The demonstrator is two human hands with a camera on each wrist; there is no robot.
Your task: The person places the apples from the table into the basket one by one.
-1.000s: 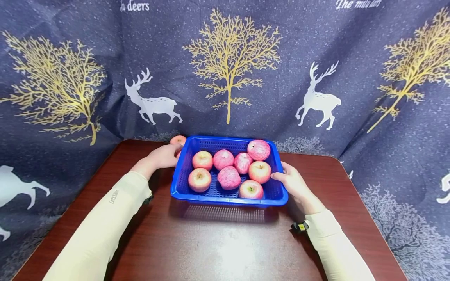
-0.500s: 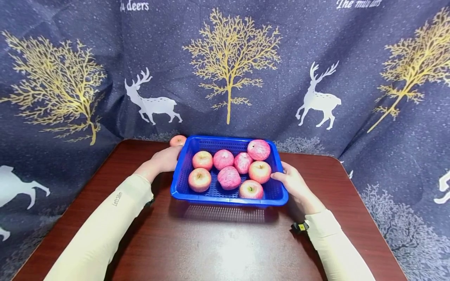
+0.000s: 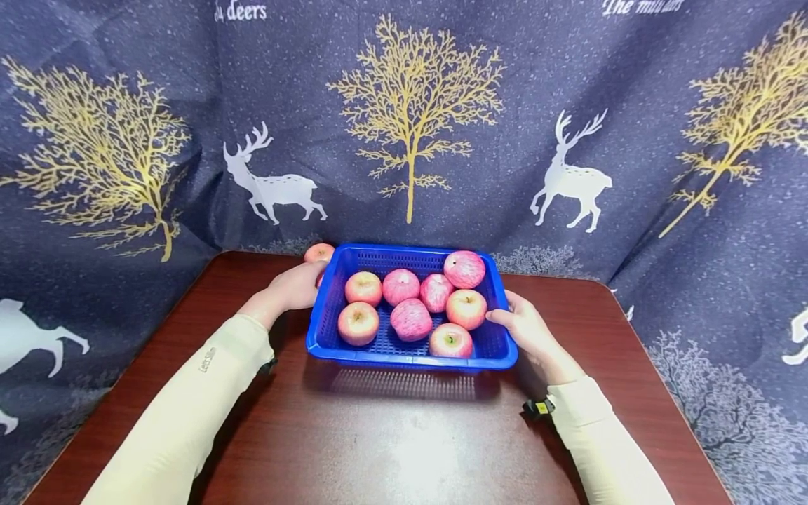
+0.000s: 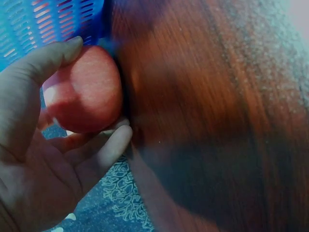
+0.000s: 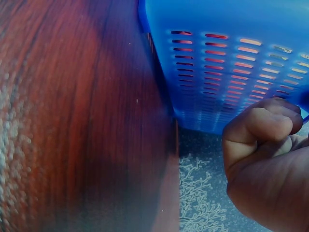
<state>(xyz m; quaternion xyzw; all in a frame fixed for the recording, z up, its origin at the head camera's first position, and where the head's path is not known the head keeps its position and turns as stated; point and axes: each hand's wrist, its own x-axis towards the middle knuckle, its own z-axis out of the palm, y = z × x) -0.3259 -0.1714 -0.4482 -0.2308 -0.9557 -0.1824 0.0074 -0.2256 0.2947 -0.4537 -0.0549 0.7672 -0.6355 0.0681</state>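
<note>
A blue plastic basket (image 3: 413, 362) with slotted walls holds several red and yellowish apples (image 3: 411, 320). At its left side, my left hand (image 3: 292, 286) grips an apple (image 4: 91, 92) between thumb and curled fingers, low beside the basket wall; in the head view that apple is mostly hidden by the hand and rim. My right hand (image 3: 527, 326) holds the basket's right rim, thumb over the edge and the other fingers curled outside the wall, as the right wrist view shows (image 5: 263, 130).
Another apple (image 3: 318, 252) sits behind the left hand, by the basket's back left corner. The brown wooden table (image 3: 379, 449) ends at a dark cloth (image 3: 410, 189) printed with deer and trees, close behind the basket.
My left hand has shifted slightly, closer in against the apple at the basket's left side. The basket, its apples and my right hand look the same.
</note>
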